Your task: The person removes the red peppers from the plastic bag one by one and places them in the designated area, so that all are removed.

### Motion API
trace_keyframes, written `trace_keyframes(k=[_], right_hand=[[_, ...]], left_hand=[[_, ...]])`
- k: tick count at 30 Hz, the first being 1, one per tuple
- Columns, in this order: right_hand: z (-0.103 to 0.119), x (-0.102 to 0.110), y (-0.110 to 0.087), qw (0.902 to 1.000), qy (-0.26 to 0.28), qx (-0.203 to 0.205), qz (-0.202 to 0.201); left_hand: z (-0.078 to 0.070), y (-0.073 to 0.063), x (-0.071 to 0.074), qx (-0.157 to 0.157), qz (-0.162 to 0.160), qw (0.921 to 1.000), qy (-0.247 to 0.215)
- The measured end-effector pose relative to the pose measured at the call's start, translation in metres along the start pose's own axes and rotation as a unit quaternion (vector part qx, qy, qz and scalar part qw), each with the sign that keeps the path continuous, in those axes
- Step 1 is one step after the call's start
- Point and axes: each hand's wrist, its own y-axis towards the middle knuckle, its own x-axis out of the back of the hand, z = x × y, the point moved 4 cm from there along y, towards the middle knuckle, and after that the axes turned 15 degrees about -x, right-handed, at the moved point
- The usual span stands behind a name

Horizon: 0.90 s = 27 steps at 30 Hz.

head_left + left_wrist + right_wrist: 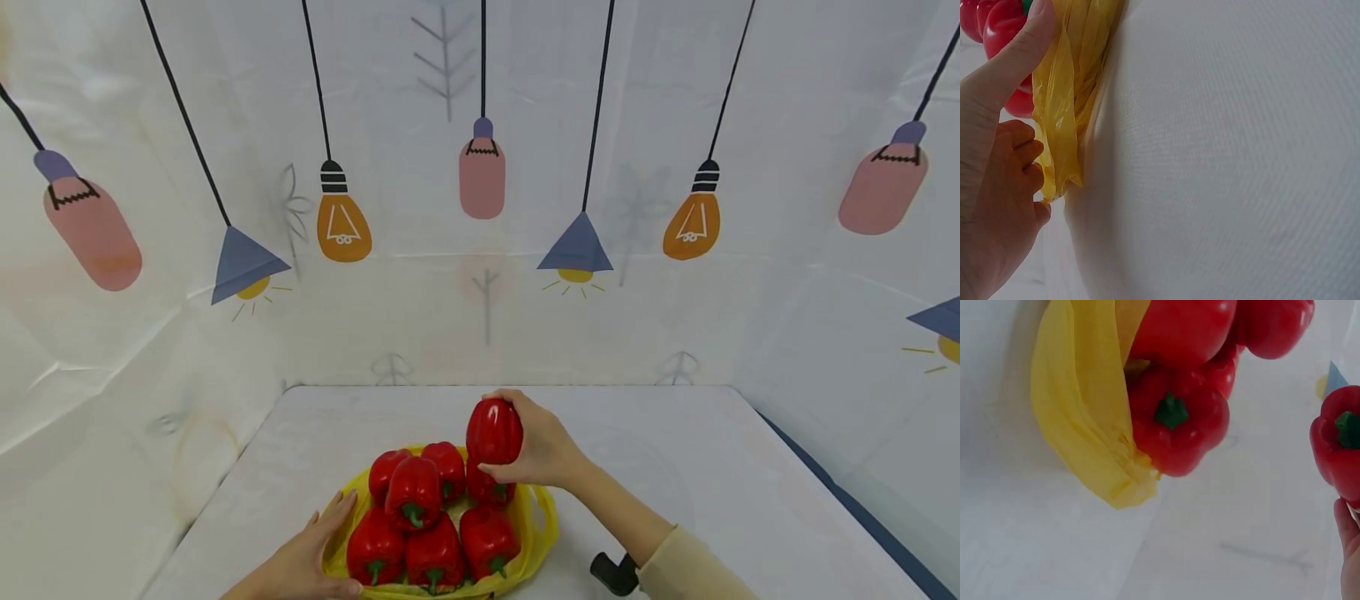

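Observation:
In the head view, my right hand (542, 442) holds a glossy red bell pepper (495, 429) above the far right part of a yellow plastic bag (543, 533). Fingers lie over its top and the thumb is beneath. Several more red bell peppers (415, 493) sit piled in the opened bag, many with green stems towards me. My left hand (311, 550) grips the bag's left side, fingers along the far part and thumb at the front. The left wrist view shows the bag's crumpled side (1063, 94) between thumb and fingers. The right wrist view shows the held pepper (1341, 450) at its right edge.
The bag rests on a white table (675, 467) near its front edge. Behind stands a pale wall sheet (420, 317) printed with hanging lamps and bulbs. A black object (615, 575) shows beside my right sleeve (693, 567).

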Motion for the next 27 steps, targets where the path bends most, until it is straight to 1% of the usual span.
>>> trace_keyframes(k=[6,10,13,15,18,20,24,27], right_hand=[[0.005,0.012,0.000,0.9997,-0.002,0.020,-0.014],[0.005,0.020,0.000,0.9993,-0.004,0.031,-0.023],[0.004,0.026,0.000,0.9990,-0.006,0.034,-0.028],[0.003,0.031,0.000,0.9989,-0.003,0.036,-0.030],[0.001,0.038,0.000,0.9986,-0.002,0.038,-0.036],[-0.001,0.044,-0.001,0.9982,-0.005,0.041,-0.043],[-0.005,0.054,-0.003,0.9970,-0.018,0.050,-0.057],[-0.009,0.061,-0.005,0.9961,-0.024,0.055,-0.066]], left_hand=[[0.002,0.000,-0.001,0.024,0.005,0.9995,-0.019],[0.001,0.001,0.000,0.030,0.010,0.9990,-0.031],[0.001,0.001,0.000,0.041,0.013,0.9983,-0.038],[0.001,0.001,0.000,0.045,0.015,0.9983,-0.035],[0.000,0.001,0.000,0.042,0.012,0.9987,-0.026],[-0.001,0.001,0.001,0.034,0.009,0.9993,-0.015],[-0.002,0.000,0.000,0.030,0.008,0.9994,-0.015],[-0.001,0.000,0.000,0.038,0.012,0.9990,-0.019]])
